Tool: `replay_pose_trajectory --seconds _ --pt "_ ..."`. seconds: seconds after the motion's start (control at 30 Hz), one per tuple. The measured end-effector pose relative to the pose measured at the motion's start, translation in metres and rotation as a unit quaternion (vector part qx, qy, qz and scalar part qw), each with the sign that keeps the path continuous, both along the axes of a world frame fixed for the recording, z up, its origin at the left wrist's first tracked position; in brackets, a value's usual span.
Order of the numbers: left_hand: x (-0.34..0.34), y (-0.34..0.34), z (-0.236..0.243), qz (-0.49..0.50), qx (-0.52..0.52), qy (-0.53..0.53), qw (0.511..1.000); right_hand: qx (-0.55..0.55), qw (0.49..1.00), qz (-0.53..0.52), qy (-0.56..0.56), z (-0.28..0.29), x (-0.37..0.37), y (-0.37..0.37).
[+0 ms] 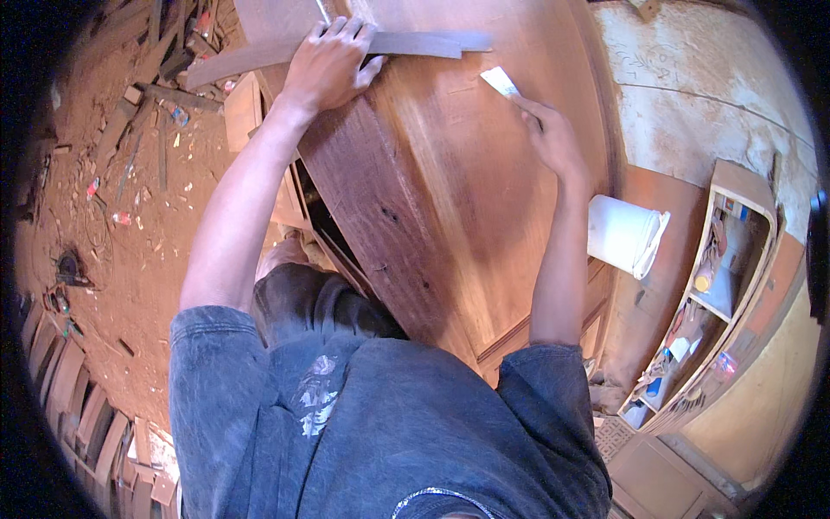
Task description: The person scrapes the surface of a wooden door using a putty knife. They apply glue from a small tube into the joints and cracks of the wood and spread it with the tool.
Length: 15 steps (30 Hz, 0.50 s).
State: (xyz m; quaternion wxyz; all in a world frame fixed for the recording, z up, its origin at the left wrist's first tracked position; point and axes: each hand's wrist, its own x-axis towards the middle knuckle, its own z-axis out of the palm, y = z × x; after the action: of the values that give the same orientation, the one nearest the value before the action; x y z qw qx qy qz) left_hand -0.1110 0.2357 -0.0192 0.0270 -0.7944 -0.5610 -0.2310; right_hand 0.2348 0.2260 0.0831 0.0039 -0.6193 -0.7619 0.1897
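A large brown wooden panel [493, 199] with dark and light grain stretches out in front of me. Across its far part lies a long, greyish wooden strip [424, 43], jutting past the panel's left edge. My left hand [333, 60] is closed over this strip, fingers over its far side and thumb by its near side. A thin pale rod [323, 10] shows just beyond those fingertips; whether they touch it I cannot tell. In my right hand [553, 138] is a flat white scraper [499, 81], pinched at its narrow end, its wide end pointing toward the strip.
Right of the panel stands a white bucket [624, 233]. Farther right is an open wooden shelf box [722, 251] with small items in its compartments. Reddish ground [147, 268] on the left carries wood scraps and litter. Stacked wooden pieces [73, 389] fill the lower left.
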Motion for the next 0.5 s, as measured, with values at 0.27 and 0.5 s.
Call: replay_pose_trajectory --seconds 0.27,0.5 --pt "0.005 -0.001 0.019 -0.025 -0.093 -0.010 0.995 -0.019 0.999 -0.010 0.048 0.011 0.019 -0.045" --pt "-0.002 -0.001 0.013 -0.013 -0.088 -0.024 0.996 -0.024 0.999 0.004 -0.048 0.015 -0.028 0.009"
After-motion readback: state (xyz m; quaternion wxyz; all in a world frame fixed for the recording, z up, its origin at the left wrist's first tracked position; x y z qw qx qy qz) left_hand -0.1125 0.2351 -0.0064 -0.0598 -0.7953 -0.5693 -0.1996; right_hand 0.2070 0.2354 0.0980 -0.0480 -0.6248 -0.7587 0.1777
